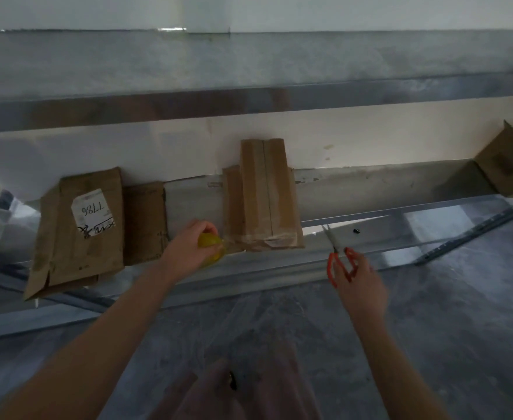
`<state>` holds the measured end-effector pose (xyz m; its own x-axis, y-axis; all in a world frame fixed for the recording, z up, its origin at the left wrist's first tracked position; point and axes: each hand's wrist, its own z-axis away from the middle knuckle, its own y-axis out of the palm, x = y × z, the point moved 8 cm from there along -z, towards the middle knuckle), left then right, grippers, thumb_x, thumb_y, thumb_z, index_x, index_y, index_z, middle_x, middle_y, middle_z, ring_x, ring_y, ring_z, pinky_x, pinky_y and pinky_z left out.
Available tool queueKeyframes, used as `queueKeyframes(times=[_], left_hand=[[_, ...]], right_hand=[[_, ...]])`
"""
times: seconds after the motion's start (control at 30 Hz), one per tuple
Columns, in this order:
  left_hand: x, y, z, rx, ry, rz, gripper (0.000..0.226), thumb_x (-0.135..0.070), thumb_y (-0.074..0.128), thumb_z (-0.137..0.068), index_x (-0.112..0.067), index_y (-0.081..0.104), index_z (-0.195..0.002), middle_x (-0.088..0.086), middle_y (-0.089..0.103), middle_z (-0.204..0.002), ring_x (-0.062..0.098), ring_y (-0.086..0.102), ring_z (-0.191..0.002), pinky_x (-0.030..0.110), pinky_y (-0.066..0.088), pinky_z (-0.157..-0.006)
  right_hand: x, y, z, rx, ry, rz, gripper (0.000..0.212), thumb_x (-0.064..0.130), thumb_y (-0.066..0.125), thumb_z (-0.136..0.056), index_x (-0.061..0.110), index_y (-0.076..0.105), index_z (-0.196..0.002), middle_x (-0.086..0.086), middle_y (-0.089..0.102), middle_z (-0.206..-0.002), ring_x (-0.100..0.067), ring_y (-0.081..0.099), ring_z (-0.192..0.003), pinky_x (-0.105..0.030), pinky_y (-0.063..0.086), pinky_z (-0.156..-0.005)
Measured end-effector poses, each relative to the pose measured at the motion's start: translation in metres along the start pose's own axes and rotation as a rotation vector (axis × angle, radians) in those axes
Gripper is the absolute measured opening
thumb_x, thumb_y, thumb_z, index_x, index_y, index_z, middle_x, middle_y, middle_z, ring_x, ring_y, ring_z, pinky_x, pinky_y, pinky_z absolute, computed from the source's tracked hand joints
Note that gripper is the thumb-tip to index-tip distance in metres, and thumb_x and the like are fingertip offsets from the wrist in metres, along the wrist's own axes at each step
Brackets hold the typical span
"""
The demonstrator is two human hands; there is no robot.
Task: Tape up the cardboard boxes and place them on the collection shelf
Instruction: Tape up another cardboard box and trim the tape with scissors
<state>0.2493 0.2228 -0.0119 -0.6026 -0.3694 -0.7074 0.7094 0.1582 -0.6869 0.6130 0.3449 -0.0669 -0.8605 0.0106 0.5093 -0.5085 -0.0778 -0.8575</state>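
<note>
- Left hand, frame centre, grips yellow tape roll beside tall taped brown cardboard box on grey metal shelf.
- Right hand holds orange-handled scissors.

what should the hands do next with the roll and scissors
Probably bring the scissors across and cut the roll free. The left hand holds the yellow roll right beside the taped box on the shelf, a strand seemingly joining them, and the right hand holds the blades open nearby.
</note>
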Motion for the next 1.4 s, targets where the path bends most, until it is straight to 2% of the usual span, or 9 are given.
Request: queueKeyframes(times=[0.17, 0.37, 0.57, 0.77, 1.0, 1.1, 1.23, 1.33, 1.4], left_hand=[[-0.001, 0.0, 0.005, -0.073, -0.034, 0.027, 0.021, -0.03, 0.073, -0.082, -0.028, 0.058, -0.096, -0.008, 0.054, -0.101, 0.01, 0.053, -0.092, 0.026, 0.043, -0.074], [0.004, -0.003, 0.01, -0.12, -0.132, 0.001, 0.026, -0.025, 0.076, -0.08, -0.03, 0.058, -0.098, -0.011, 0.052, -0.103, 0.007, 0.051, -0.092, 0.026, 0.042, -0.075], [0.007, 0.004, 0.015, -0.18, -0.271, 0.01, 0.029, -0.025, 0.075, -0.081, -0.029, 0.058, -0.103, -0.01, 0.048, -0.106, 0.008, 0.049, -0.092, 0.028, 0.042, -0.074], [0.008, 0.012, 0.018, -0.199, -0.294, 0.002, 0.026, -0.026, 0.076, -0.08, -0.035, 0.057, -0.097, -0.008, 0.053, -0.108, 0.013, 0.05, -0.097, 0.026, 0.039, -0.072], [0.008, 0.012, 0.014, -0.141, -0.289, 0.017, 0.027, -0.026, 0.073, -0.082, -0.035, 0.056, -0.101, -0.009, 0.049, -0.112, 0.013, 0.049, -0.096, 0.028, 0.042, -0.072], [0.006, 0.009, 0.012, -0.127, -0.239, 0.01, 0.025, -0.025, 0.072, -0.082, -0.033, 0.057, -0.099, -0.008, 0.05, -0.108, 0.012, 0.049, -0.095, 0.024, 0.04, -0.07], [0.003, 0.005, 0.008, -0.068, -0.16, -0.019, 0.022, -0.03, 0.072, -0.081, -0.034, 0.057, -0.097, -0.011, 0.052, -0.102, 0.011, 0.051, -0.093, 0.023, 0.04, -0.069], [0.004, 0.005, 0.008, 0.002, -0.133, -0.02, 0.022, -0.035, 0.072, -0.08, -0.037, 0.055, -0.094, -0.009, 0.054, -0.105, 0.014, 0.053, -0.094, 0.03, 0.044, -0.076], [0.002, 0.005, 0.007, 0.03, -0.102, -0.017, 0.021, -0.037, 0.072, -0.08, -0.037, 0.055, -0.092, -0.008, 0.054, -0.106, 0.014, 0.054, -0.094, 0.03, 0.043, -0.076]], right_hand=[[0.023, 0.01, -0.088, 0.018, -0.076, 0.055, 0.044, 0.053, 0.052, -0.092, 0.025, 0.053, -0.126, -0.01, 0.061, -0.117, -0.035, 0.061, -0.103, -0.046, 0.05, -0.087], [0.029, 0.032, -0.191, 0.087, -0.099, 0.196, 0.043, 0.048, 0.049, -0.095, 0.01, 0.049, -0.117, -0.019, 0.057, -0.114, -0.042, 0.059, -0.104, -0.052, 0.047, -0.089], [0.033, 0.06, -0.217, 0.151, -0.104, 0.308, 0.04, 0.035, 0.052, -0.095, 0.012, 0.047, -0.129, -0.012, 0.051, -0.128, -0.033, 0.052, -0.116, -0.053, 0.034, -0.098], [0.032, 0.067, -0.214, 0.203, -0.113, 0.405, 0.037, 0.04, 0.048, -0.097, 0.025, 0.052, -0.131, -0.005, 0.043, -0.136, -0.03, 0.037, -0.122, -0.048, 0.035, -0.094], [0.034, 0.06, -0.177, 0.216, -0.253, 0.293, 0.058, 0.046, 0.028, -0.102, 0.024, 0.02, -0.154, 0.001, 0.018, -0.161, -0.022, 0.007, -0.149, -0.059, 0.018, -0.114], [0.058, 0.039, -0.128, 0.123, -0.352, 0.126, 0.053, 0.038, 0.037, -0.101, 0.02, 0.032, -0.151, -0.003, 0.028, -0.158, -0.026, 0.018, -0.147, -0.055, 0.023, -0.116], [0.103, 0.007, -0.025, -0.093, -0.585, -0.147, 0.045, 0.037, 0.04, -0.098, 0.012, 0.059, -0.129, -0.009, 0.056, -0.137, -0.029, 0.043, -0.135, -0.05, 0.039, -0.108], [0.124, 0.009, 0.041, -0.116, -0.575, -0.246, 0.043, 0.039, 0.048, -0.095, 0.019, 0.059, -0.131, -0.003, 0.055, -0.136, -0.024, 0.039, -0.137, -0.039, 0.034, -0.112], [0.133, 0.026, 0.065, -0.088, -0.503, -0.273, 0.05, 0.043, 0.051, -0.093, 0.022, 0.052, -0.137, -0.004, 0.047, -0.144, -0.026, 0.032, -0.141, -0.041, 0.032, -0.114]])
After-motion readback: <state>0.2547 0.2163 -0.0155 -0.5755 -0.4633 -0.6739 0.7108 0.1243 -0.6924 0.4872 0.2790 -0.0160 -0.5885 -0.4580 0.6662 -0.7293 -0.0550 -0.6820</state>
